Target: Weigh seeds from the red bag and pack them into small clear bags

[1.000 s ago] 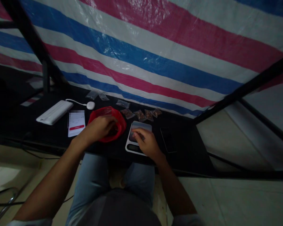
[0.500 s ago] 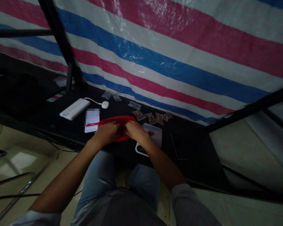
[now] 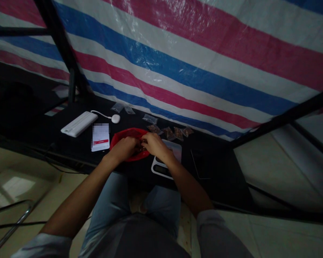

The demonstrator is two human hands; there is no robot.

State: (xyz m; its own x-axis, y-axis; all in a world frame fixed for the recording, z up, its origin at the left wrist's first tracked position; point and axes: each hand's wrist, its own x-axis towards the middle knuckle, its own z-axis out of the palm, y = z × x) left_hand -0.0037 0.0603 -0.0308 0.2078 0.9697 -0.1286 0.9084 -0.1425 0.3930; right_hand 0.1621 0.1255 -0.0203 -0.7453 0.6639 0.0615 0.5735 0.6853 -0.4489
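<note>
A red plastic bag [image 3: 117, 137] lies open on the black table [image 3: 212, 168]. Both my hands are over its mouth. My left hand [image 3: 125, 147] is curled at the bag's near side. My right hand [image 3: 154, 142] reaches in from the right, fingers bent into a pinch; what they hold is too dark to name. A small white kitchen scale [image 3: 174, 152] sits just right of the bag, partly hidden by my right wrist. Behind it lies a row of small clear bags with brown contents [image 3: 174, 132].
A white power bank [image 3: 75, 124] with a cable and a round white piece [image 3: 115, 118] lies at the left. A white card with a red band [image 3: 100, 137] is beside the bag. Empty clear bags [image 3: 122, 108] lie by the striped tarpaulin [image 3: 193, 61]. A dark flat phone [image 3: 201, 163] rests right of the scale.
My right hand left the scale's platform and moved left to the red bag's mouth, joining my left hand. The view shifted slightly.
</note>
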